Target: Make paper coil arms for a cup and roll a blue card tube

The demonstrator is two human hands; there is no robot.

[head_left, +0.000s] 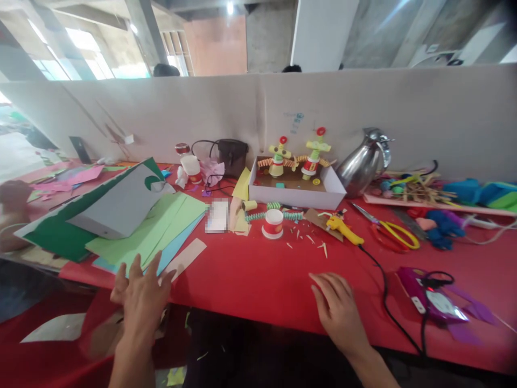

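Note:
My left hand (142,291) is open with its fingers spread, over the near edge of the table. Just beyond it lie green paper sheets (149,226), a blue sheet (172,253) and a pale pink paper strip (188,258). My right hand (336,307) hovers at the table's front edge, fingers stretched out and holding nothing. Between and beyond the hands stands a red and white paper cup (273,224) with green folded-paper springs at both sides. To its right a yellow glue gun (345,230) rests on a piece of cardboard, near small paper scraps (309,238).
A white box (297,196) holds two paper-cup figures. Behind stands a steel jug (361,164). Scissors (391,231) and a purple power box (430,299) with a black cable lie right. A green folder (52,231) is left, near another person's arm (14,210).

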